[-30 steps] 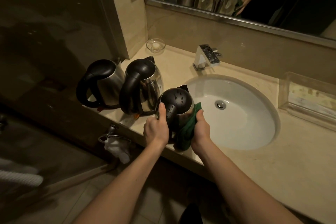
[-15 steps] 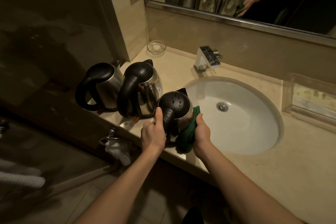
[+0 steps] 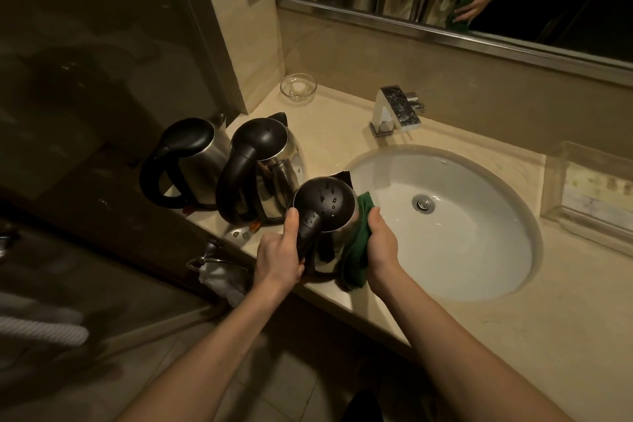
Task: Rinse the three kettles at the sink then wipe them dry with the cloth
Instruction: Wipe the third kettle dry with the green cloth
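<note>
Grips upright black-lidded steel kettle [image 3: 327, 204] by its handle [image 3: 307, 233] with left hand [image 3: 276, 259]; clasps green cloth [image 3: 357, 252] to its right flank with right hand [image 3: 383, 243].

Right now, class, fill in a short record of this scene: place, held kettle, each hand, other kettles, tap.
place: beige counter with white sink
held kettle: steel, black lid with water drops, at counter's front edge
left hand: grips its handle
right hand: holds green cloth against its side
other kettles: far-left kettle and middle kettle, upright on counter
tap: no water seen running
</note>
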`<state>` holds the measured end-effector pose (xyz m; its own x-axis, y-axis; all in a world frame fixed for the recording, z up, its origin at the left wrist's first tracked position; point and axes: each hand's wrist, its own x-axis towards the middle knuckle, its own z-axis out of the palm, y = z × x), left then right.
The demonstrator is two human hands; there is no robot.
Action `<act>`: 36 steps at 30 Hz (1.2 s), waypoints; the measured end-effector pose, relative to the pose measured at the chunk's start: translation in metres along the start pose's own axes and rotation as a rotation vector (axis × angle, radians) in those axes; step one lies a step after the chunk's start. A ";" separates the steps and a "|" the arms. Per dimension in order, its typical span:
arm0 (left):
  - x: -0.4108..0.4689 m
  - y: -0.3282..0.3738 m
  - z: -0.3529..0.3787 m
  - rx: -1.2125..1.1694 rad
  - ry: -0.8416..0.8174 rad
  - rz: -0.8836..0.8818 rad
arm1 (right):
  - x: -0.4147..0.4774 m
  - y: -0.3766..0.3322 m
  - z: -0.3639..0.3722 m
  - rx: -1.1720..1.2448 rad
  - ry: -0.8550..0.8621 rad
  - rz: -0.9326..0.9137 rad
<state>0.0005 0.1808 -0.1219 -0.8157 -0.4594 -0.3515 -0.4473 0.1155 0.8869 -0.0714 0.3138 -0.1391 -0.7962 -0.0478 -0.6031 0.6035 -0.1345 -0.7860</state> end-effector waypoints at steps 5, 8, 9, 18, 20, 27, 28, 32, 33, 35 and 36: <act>0.007 -0.003 -0.012 0.010 -0.067 0.008 | 0.003 -0.002 -0.005 0.052 -0.004 0.110; 0.009 -0.004 -0.014 0.015 -0.081 0.025 | -0.007 -0.012 -0.006 0.113 -0.037 0.031; 0.009 -0.004 -0.014 0.015 -0.081 0.030 | -0.010 -0.013 -0.004 0.122 -0.045 -0.003; 0.008 -0.003 -0.014 0.017 -0.080 0.064 | -0.031 -0.001 0.008 -0.139 0.018 -0.215; 0.008 -0.002 -0.013 0.034 -0.063 0.066 | -0.042 -0.007 0.015 -0.234 -0.011 -0.427; 0.013 -0.005 -0.012 0.130 0.079 0.130 | -0.049 -0.014 0.054 -1.260 -0.040 -1.014; 0.015 -0.005 -0.012 0.148 0.098 0.139 | -0.047 -0.012 0.057 -1.373 -0.011 -1.018; 0.013 -0.007 -0.011 0.082 0.030 0.110 | -0.043 -0.007 0.058 -1.354 0.075 -0.985; 0.011 -0.006 -0.012 0.041 0.014 0.083 | -0.042 -0.003 0.055 -1.307 0.106 -0.974; 0.012 -0.009 -0.011 0.016 0.016 0.044 | -0.042 0.009 0.045 -1.182 0.152 -0.962; 0.013 -0.010 -0.011 0.023 0.014 0.038 | -0.043 0.018 0.039 -1.117 0.157 -0.951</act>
<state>-0.0017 0.1635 -0.1325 -0.8270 -0.4669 -0.3131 -0.4243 0.1532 0.8925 -0.0276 0.2747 -0.1219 -0.9346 -0.2654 0.2367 -0.3535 0.7658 -0.5372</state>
